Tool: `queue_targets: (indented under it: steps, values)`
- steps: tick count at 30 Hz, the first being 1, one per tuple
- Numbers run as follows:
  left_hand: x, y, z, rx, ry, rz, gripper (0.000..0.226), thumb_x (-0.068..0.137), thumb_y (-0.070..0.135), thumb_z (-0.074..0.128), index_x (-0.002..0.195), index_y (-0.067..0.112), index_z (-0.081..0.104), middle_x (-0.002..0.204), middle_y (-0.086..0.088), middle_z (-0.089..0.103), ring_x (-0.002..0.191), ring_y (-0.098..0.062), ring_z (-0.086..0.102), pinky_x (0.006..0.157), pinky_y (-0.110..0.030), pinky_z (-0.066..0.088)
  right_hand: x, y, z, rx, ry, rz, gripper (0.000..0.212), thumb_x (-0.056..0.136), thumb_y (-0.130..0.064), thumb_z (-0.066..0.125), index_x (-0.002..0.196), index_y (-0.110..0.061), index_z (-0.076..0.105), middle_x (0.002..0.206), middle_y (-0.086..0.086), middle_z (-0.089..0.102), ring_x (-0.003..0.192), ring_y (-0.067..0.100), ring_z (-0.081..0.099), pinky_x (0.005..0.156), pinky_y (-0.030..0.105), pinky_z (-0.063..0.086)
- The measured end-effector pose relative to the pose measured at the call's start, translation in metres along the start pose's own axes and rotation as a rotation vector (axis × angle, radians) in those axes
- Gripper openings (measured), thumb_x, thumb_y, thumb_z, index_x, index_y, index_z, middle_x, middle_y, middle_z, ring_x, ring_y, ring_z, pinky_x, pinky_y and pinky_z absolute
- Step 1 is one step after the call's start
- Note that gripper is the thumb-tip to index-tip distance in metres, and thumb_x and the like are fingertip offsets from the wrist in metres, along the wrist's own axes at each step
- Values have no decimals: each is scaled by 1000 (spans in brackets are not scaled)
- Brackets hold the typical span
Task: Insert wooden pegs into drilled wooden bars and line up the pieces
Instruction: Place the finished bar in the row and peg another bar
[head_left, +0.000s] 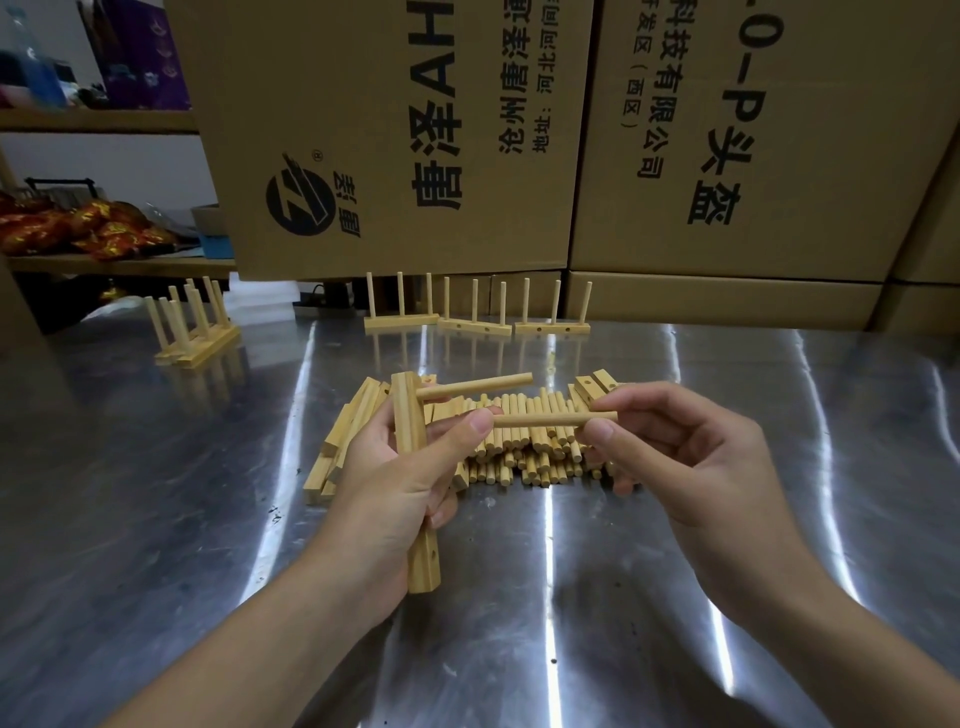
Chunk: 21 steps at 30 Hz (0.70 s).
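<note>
The left hand (387, 488) grips a drilled wooden bar (422, 556) nearly upright above the desk (675, 597), fingers curled round it. 1 peg (475, 387) sits in its top hole, jutting right. The right hand (691, 467) pinches a 2nd peg (545, 420) level between thumb and fingers, its left end by the left thumb. Behind lie a pile of loose pegs (524, 452) and spare bars (340, 441). Finished pieces (553, 327) stand at the far edge.
</note>
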<state>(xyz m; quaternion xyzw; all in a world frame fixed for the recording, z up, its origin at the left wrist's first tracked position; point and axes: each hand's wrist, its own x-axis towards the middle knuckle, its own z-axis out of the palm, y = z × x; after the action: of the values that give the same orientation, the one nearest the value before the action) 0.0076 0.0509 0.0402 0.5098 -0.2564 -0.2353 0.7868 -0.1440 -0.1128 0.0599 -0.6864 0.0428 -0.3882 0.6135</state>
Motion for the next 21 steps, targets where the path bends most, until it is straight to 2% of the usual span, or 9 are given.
queue_targets:
  steps: [11, 15, 17, 20, 21]
  values:
    - [2, -2, -1, -3, 52, 6, 63, 75, 30, 92, 127, 11, 62, 62, 12, 63, 46, -6, 34, 42, -22, 29, 1, 0, -1, 2, 11, -27, 20, 83, -22, 87, 97, -17, 73, 88, 16, 79, 74, 20, 74, 57, 20, 51]
    - [3, -4, -4, -12, 71, 3, 57, 75, 31, 92, 121, 13, 65, 63, 12, 60, 46, -6, 34, 41, -22, 31, 1, 3, -2, -17, 5, -30, 9, 89, -17, 76, 97, -15, 74, 89, 15, 79, 76, 22, 75, 55, 20, 50]
    - [4, -4, -5, -24, 59, 8, 56, 74, 32, 92, 120, 14, 66, 73, 8, 67, 47, -6, 34, 41, -21, 32, 1, 4, -3, -21, 0, -32, 8, 90, -14, 75, 98, -14, 74, 90, 15, 79, 77, 23, 75, 55, 21, 51]
    - [3, -3, -3, -44, 16, 16, 53, 80, 28, 88, 124, 11, 63, 107, -2, 80, 45, -4, 33, 41, -19, 32, 2, 6, -4, -20, -10, -33, 9, 92, -8, 75, 100, -13, 74, 92, 15, 79, 78, 23, 75, 55, 22, 51]
    - [3, -3, -3, -58, -3, 15, 51, 83, 25, 86, 126, 10, 62, 111, -3, 80, 45, -4, 32, 41, -18, 31, 2, 6, -4, -18, -6, -31, 11, 92, -5, 73, 99, -14, 75, 92, 15, 79, 78, 22, 75, 54, 22, 51]
